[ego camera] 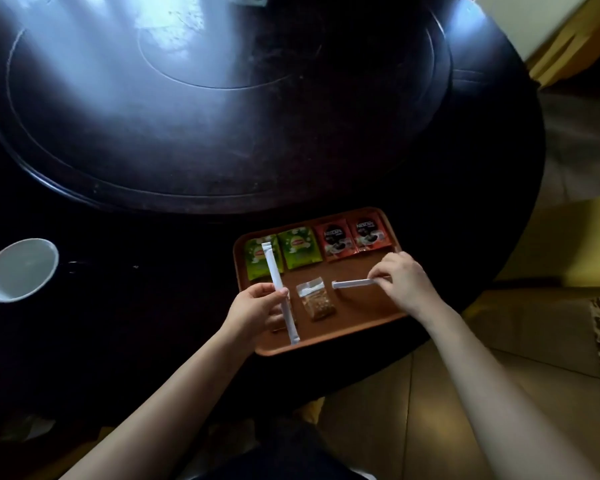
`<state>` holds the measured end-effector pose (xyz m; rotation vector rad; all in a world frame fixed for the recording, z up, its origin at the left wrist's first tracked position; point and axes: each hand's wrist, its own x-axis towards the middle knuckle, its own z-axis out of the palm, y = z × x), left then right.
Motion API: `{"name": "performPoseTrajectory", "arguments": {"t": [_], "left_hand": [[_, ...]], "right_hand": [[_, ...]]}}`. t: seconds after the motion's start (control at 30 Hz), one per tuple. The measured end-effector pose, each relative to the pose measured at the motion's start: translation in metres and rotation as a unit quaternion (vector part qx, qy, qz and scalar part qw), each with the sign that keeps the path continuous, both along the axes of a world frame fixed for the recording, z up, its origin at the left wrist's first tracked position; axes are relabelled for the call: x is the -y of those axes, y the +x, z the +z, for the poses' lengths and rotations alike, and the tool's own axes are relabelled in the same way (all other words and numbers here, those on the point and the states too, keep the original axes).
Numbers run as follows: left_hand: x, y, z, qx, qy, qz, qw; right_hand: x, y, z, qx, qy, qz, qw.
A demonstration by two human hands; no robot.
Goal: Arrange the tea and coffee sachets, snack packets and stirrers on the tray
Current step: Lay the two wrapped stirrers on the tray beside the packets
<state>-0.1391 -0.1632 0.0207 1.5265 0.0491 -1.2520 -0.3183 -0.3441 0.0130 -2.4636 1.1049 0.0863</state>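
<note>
A brown tray (329, 344) sits at the near edge of a dark round bench (222, 140), at about 5 o'clock on its top. Along the tray's far rim lie four sachets in a row: two green tea sachets (297, 249) toward 9 o'clock and two red coffee sachets (352, 237) toward 3 o'clock. In the tray's middle lies a clear snack packet (316, 299) of brown pieces, its long axis running roughly 12 to 6 o'clock. The left hand (253, 311) has its fingers closed around a white paper-wrapped stirrer (279, 292); this stirrer stands with its long axis near 12 to 6 o'clock, leaning slightly, its far end over the leftmost green sachet and its near end by the tray's near rim. The right hand (404, 280) pinches a second white stirrer (354, 283) by its 3 o'clock end, fingers narrow on it; this one lies with its long axis 9 to 3 o'clock, its free end pointing toward the snack packet and stopping just beside it. A white bowl (20, 270) rests on the bench at 9 o'clock, well apart from the tray.
</note>
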Motion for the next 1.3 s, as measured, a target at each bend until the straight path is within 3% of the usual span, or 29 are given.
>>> {"name": "performPoseTrajectory", "arguments": {"t": [0.1, 0.2, 0.43, 0.5, 0.57, 0.67, 0.77, 0.93, 1.13, 1.17, 1.23, 1.3], "left_hand": [[0.005, -0.008, -0.004, -0.001, 0.009, 0.000, 1.000], [0.010, -0.017, -0.006, 0.024, 0.013, -0.029, 0.999], [0.028, -0.038, -0.002, -0.007, 0.000, -0.023, 1.000], [0.036, -0.045, -0.001, -0.018, -0.004, -0.024, 1.000], [0.042, -0.051, 0.000, -0.035, -0.007, -0.013, 0.999], [0.050, -0.060, 0.000, -0.087, -0.027, 0.007, 0.996], [0.054, -0.067, 0.000, -0.110, -0.045, 0.007, 0.993], [0.056, -0.057, -0.006, -0.058, -0.014, 0.062, 0.996], [0.059, -0.074, -0.008, -0.066, -0.052, 0.054, 0.995], [0.059, -0.074, -0.009, -0.040, -0.043, 0.047, 0.997], [0.056, -0.069, -0.016, 0.144, 0.034, -0.017, 0.989], [0.049, -0.061, -0.023, 0.384, 0.092, -0.094, 0.914]], "right_hand": [[0.012, 0.007, -0.006, -0.041, 0.009, 0.063, 0.997], [0.017, 0.010, -0.012, -0.006, 0.006, 0.082, 0.997], [0.017, 0.008, -0.012, 0.026, 0.028, 0.043, 0.998], [0.007, 0.005, -0.004, 0.080, 0.031, 0.017, 0.996], [-0.011, 0.001, 0.007, 0.152, 0.085, -0.007, 0.985], [-0.040, -0.007, 0.015, 0.143, 0.196, -0.011, 0.970], [-0.045, -0.015, 0.016, 0.159, 0.247, -0.066, 0.954], [-0.028, -0.031, 0.015, 0.101, 0.163, -0.036, 0.981], [-0.022, -0.028, 0.017, 0.143, 0.078, 0.082, 0.983], [-0.019, -0.029, 0.015, 0.138, 0.071, 0.082, 0.985], [-0.010, -0.032, 0.009, 0.127, 0.066, 0.061, 0.988], [-0.001, -0.034, 0.003, 0.102, 0.070, 0.045, 0.991]]}}
